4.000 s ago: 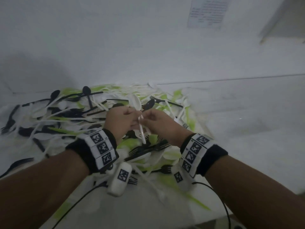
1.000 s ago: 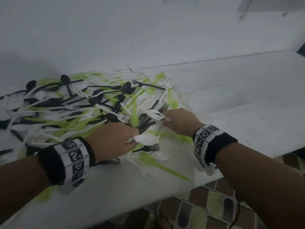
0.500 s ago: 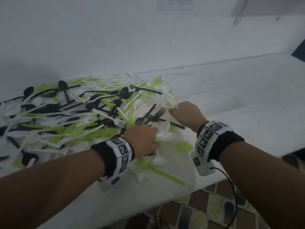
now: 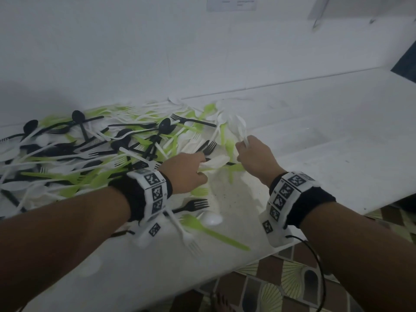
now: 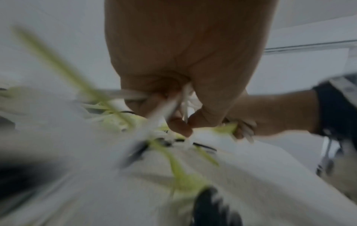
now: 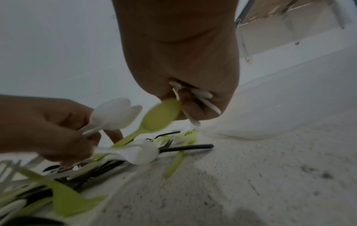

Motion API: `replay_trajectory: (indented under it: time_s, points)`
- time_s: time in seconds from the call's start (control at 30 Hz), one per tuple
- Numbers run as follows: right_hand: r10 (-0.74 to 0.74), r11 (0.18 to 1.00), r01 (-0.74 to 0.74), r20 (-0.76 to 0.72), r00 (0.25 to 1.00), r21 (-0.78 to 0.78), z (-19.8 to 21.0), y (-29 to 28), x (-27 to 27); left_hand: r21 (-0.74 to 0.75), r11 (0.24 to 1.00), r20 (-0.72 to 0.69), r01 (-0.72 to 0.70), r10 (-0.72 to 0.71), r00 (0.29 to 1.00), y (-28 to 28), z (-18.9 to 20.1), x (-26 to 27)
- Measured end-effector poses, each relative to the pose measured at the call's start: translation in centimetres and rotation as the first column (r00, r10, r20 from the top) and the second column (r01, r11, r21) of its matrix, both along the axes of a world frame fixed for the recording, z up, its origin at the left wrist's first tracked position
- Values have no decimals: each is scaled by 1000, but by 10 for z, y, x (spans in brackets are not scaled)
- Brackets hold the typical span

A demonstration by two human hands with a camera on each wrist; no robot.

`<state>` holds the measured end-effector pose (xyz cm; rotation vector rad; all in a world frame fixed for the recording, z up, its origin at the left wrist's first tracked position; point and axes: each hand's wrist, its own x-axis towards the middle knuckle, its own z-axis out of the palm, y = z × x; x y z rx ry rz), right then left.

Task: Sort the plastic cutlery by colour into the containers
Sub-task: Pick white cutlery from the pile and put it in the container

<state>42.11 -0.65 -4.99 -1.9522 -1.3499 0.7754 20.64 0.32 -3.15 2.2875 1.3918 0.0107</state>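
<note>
A jumbled pile of white, green and black plastic cutlery [image 4: 108, 154] covers the left of the white counter [image 4: 326, 154]. At its right edge my left hand [image 4: 201, 168] grips a bunch of white spoons [image 4: 215, 163], whose bowls show in the right wrist view [image 6: 114, 116]. Just to the right, my right hand [image 4: 244, 145] holds white spoons [image 4: 238, 127] by their handles [image 6: 203, 99], bowls pointing away. A green spoon [image 6: 160, 117] sits right at the right hand's fingers; whether they touch it I cannot tell. No container is in view.
A green fork [image 4: 211, 230], a black fork [image 4: 193, 204] and a white fork [image 4: 186, 235] lie near the counter's front edge [image 4: 247, 260]. The wall [image 4: 157, 52] rises behind the pile. A patterned tiled floor [image 4: 270, 289] shows below.
Both hands have shifted to the pile's right edge. The right hand has lifted white spoons from the pile. The left hand has moved right, still gripping its white spoons.
</note>
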Motion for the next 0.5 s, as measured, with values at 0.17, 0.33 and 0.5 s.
replay_trajectory:
  time_s: [0.17, 0.33, 0.5]
  points:
    - [80, 996, -74, 169, 982, -44, -3, -5, -7, -129, 991, -59, -39, 32, 998, 21, 22, -13]
    - [117, 993, -107, 231, 966, -59, -8, -6, -17, -162, 986, -49, -47, 39, 998, 27, 40, -38]
    - [166, 986, -167, 281, 945, -21, -2, -10, -37, -330, 938, -32, -108, 103, 994, 22, 55, -68]
